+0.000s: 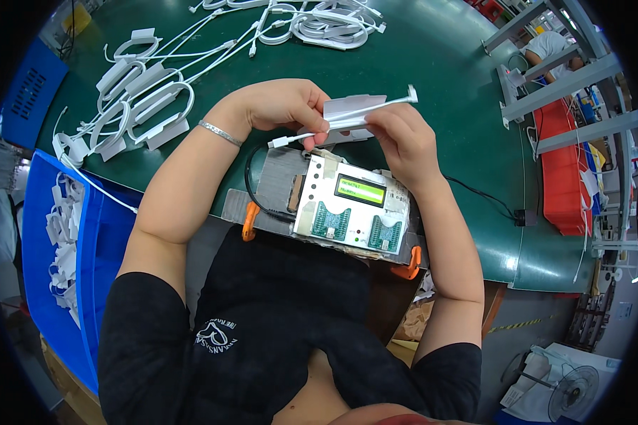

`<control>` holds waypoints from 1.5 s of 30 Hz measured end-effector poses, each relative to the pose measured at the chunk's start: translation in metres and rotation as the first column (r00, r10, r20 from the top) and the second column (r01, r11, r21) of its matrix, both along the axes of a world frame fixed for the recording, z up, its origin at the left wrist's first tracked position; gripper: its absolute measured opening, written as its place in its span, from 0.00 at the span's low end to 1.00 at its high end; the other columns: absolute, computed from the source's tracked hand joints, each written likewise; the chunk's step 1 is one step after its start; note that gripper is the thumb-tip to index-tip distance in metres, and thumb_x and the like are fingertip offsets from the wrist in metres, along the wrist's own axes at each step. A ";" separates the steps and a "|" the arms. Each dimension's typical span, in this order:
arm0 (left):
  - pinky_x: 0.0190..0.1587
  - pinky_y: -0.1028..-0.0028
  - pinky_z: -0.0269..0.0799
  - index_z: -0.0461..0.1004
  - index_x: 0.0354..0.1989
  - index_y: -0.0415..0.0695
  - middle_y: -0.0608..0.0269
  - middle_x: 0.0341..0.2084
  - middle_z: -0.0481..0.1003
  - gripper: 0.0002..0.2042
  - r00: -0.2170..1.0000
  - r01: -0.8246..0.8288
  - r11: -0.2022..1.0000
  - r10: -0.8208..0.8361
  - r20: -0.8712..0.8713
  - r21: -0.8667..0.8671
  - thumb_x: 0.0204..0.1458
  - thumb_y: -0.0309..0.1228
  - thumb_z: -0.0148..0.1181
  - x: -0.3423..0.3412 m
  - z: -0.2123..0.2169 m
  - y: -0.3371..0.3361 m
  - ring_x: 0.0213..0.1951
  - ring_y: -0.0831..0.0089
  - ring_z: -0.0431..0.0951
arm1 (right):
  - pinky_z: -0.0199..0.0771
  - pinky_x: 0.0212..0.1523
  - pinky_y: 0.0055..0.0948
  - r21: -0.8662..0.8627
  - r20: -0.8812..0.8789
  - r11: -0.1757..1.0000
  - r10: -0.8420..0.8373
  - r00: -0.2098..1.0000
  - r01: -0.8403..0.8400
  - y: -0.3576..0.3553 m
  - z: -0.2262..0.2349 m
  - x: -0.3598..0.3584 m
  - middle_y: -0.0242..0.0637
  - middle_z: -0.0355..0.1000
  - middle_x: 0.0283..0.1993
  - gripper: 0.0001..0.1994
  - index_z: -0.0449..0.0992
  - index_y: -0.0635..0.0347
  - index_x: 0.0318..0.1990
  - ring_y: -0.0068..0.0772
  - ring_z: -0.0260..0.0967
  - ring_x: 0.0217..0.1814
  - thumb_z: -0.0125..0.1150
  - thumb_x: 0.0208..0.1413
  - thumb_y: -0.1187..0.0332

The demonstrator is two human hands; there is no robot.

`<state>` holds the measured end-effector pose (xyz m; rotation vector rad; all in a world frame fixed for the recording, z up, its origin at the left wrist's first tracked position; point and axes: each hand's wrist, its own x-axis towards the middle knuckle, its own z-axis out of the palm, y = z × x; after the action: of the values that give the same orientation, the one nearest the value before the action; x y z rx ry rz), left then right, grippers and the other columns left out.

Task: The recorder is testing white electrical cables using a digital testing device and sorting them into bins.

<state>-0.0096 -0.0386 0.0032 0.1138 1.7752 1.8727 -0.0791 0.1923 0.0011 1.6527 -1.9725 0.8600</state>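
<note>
Think of the white box (358, 195) as the middle of a clock. The white cable (347, 122) is at twelve o'clock, up between both hands. The left hand (285, 106) has its thumb and fingers pinched close on the cable. The right hand (404, 142) is pinched tight on it too, with little room between the finger and thumb. A white wrap (354, 105) sits around the cable, just above it. One plug (280, 142) pokes out past the left hand — the other plug (412, 94) sticks up by the right hand.

The box has a bright green screen (361, 190) and two small green boards (332, 222). An orange clamp (250, 221) is near nine o'clock, and one more orange clamp (407, 265) is near five.

More wrapped white cables (169, 131) lie on the green table (446, 78) at ten o'clock. A big white coil (326, 27) is far up at twelve. A blue bin (88, 283) with white things in it is at nine. A red bin (563, 170) is at three — and a person in a white top (548, 51) is near two.
</note>
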 end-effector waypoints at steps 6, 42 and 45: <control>0.26 0.86 0.64 0.73 0.32 0.36 0.60 0.23 0.77 0.05 1.000 -0.007 1.000 0.007 0.000 -0.027 0.47 0.23 0.56 0.001 -0.001 0.002 0.22 0.80 0.77 | 0.69 0.37 0.31 -0.029 -0.084 0.999 0.011 0.996 -0.013 -0.005 0.004 -0.001 0.33 0.71 0.32 0.09 0.73 0.58 0.32 0.37 0.68 0.35 0.63 0.41 0.78; 0.34 0.70 0.70 0.80 0.35 0.44 0.60 0.25 0.76 0.08 0.324 -0.690 0.605 -0.232 -0.917 -0.397 0.48 0.31 0.58 -0.005 -0.006 0.033 0.30 0.67 0.76 | 0.70 0.28 0.20 -0.035 0.487 0.988 -0.112 0.866 0.148 0.003 -0.008 -0.014 0.34 0.76 0.28 0.07 0.80 0.61 0.33 0.22 0.71 0.26 0.66 0.46 0.71; 0.34 0.71 0.70 0.80 0.34 0.44 0.59 0.26 0.76 0.08 0.458 -0.665 0.582 -0.178 -0.871 -0.468 0.48 0.31 0.59 -0.009 -0.003 0.037 0.32 0.68 0.75 | 0.70 0.28 0.20 0.045 0.579 0.977 -0.196 0.792 0.210 0.003 -0.007 -0.020 0.35 0.76 0.28 0.07 0.80 0.60 0.34 0.23 0.71 0.26 0.65 0.47 0.70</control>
<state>-0.0181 -0.0016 -0.0001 0.5483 3.4123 0.9469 -0.0994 0.1953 -0.0063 1.2081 -2.4668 1.4206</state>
